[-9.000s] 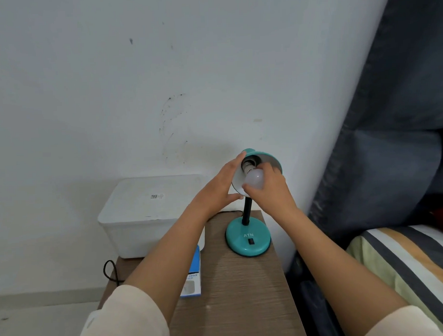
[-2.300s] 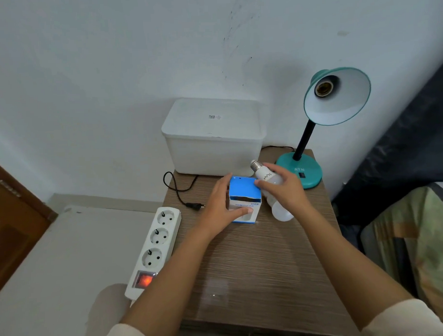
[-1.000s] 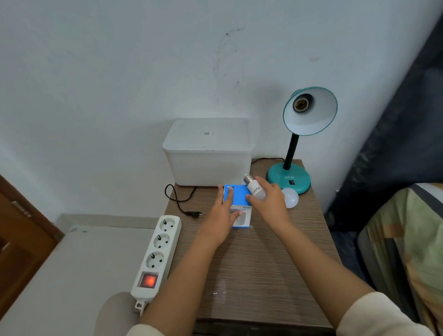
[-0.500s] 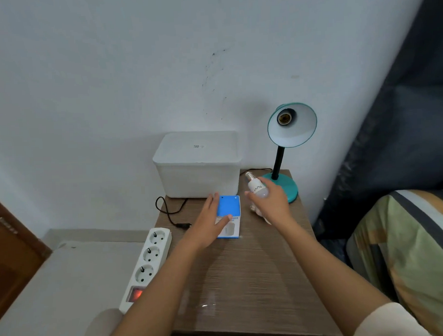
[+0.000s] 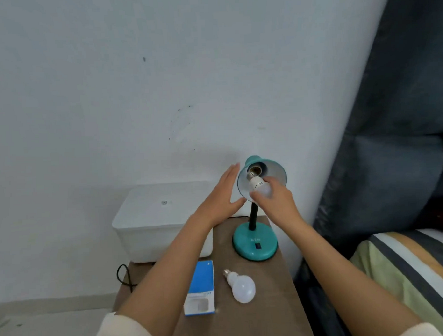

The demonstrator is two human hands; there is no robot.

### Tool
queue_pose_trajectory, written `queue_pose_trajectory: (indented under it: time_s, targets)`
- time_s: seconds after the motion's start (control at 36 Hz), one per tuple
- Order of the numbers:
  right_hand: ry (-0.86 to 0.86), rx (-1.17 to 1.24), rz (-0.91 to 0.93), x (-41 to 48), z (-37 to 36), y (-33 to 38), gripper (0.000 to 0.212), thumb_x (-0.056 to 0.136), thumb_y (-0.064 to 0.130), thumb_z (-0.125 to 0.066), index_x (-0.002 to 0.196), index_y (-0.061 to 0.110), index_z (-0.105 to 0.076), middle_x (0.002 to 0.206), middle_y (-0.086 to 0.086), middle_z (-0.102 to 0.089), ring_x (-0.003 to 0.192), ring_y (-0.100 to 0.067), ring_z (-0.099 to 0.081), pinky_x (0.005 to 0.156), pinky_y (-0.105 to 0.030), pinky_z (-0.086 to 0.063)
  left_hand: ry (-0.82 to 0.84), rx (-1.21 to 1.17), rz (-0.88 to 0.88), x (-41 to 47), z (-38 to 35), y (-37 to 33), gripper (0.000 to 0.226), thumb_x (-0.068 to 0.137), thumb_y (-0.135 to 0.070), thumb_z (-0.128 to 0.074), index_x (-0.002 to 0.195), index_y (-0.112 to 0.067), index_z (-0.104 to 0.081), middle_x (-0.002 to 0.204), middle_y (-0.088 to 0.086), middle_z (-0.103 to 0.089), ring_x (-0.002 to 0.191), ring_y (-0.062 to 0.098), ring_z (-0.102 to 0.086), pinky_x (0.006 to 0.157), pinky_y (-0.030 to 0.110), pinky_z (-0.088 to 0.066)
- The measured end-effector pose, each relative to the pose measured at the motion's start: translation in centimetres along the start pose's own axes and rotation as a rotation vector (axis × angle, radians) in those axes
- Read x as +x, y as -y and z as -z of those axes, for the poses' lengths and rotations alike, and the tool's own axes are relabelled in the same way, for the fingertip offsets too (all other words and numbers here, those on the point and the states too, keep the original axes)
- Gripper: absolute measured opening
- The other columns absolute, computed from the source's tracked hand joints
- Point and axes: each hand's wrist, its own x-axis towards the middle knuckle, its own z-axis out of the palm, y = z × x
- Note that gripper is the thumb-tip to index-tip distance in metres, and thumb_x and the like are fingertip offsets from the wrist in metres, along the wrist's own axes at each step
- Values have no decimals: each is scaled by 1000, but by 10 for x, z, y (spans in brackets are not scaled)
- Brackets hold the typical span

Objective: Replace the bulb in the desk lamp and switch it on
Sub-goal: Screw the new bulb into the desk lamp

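Observation:
A teal desk lamp (image 5: 255, 244) stands at the back right of the wooden side table (image 5: 268, 314), its shade (image 5: 275, 171) tilted toward me. My right hand (image 5: 277, 203) holds a white bulb (image 5: 260, 188) with its metal base at the mouth of the lamp's socket (image 5: 255, 170). My left hand (image 5: 221, 198) is open, its fingers spread beside the shade's left rim. A second white bulb (image 5: 241, 286) lies on the table, next to a blue and white bulb box (image 5: 201, 289).
A white lidded box (image 5: 162, 217) stands against the wall at the table's back left. A black cable (image 5: 125, 276) loops off the left edge. A bed with a striped cover (image 5: 415, 269) and a dark headboard (image 5: 396, 161) are on the right.
My right hand has lifted a bulb from the table up to the lamp's socket. My left hand has left the blue box and risen beside the shade. The other bulb lies on the table.

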Motion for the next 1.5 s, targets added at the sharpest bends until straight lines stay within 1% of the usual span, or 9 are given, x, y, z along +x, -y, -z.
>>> queue_pose_trajectory:
  time_s: [0.08,0.17,0.44,0.64,0.81,1.0,1.17,1.36,1.5]
  targets:
    - [13,12,-6,14,-6,-3,46,85,23,-57,129,13,-44,118,-12,-53,87,-18,-48,58,-17,-35,52,-54,-36,19,-3,6,94,82,-18,-70,148,-23,-3,157,-3,-10,142,4,-10,109,9,-9]
    - [-3,18,-20,26,-13,-6,49,87,27,-56,131,10,-40,120,-13,-51,91,-21,-51,62,-20,-38,68,-97,-65,30,-6,16,103,76,-15,-75,147,-28,-1,153,-6,-17,138,1,-17,101,-4,-12]
    - [-46,5,-124,40,-22,-3,59,85,27,-58,133,5,-31,134,-21,-37,123,-37,-40,95,-40,-42,46,-127,-161,37,-13,24,100,77,-20,-76,145,-40,-6,144,-22,-26,132,-2,-33,110,20,-31]
    - [-113,20,24,24,-14,-4,61,80,15,-61,134,10,-32,134,-14,-35,119,-28,-44,86,-24,-35,45,-139,-134,32,-12,25,102,77,-19,-75,145,-44,-3,148,-14,-28,133,2,-35,111,30,-34]
    - [-183,-124,167,14,-11,-7,49,89,29,-53,135,23,-37,124,-15,-46,108,-28,-51,80,-24,-36,38,-104,-151,30,-14,18,102,80,-17,-73,142,-47,2,151,-7,-26,135,8,-33,111,32,-34]
    - [-135,-109,156,15,-15,0,64,77,8,-58,135,17,-34,131,-15,-31,121,-33,-42,92,-28,-41,9,-101,-146,30,-15,19,99,80,-15,-72,145,-40,-3,149,-4,-30,133,11,-35,110,36,-36]
    - [-204,-68,12,17,-14,0,60,82,41,-60,127,7,-40,114,-14,-57,97,-26,-55,72,-31,-43,17,-97,-144,30,-15,19,101,79,-13,-74,144,-42,-3,143,-10,-33,130,5,-35,109,30,-36]
    - [-220,31,79,15,-18,0,46,89,31,-55,131,21,-40,122,-12,-47,100,-24,-50,81,-26,-38,24,-104,-144,31,-15,20,102,77,-10,-75,147,-37,-6,138,-17,-31,130,5,-35,109,33,-37]
    - [-183,267,-135,22,-18,0,47,84,40,-59,123,20,-40,113,-6,-55,101,-32,-61,84,-37,-50,16,-119,-144,31,-16,21,101,76,-9,-74,148,-34,-7,138,-15,-31,130,7,-35,109,33,-37]
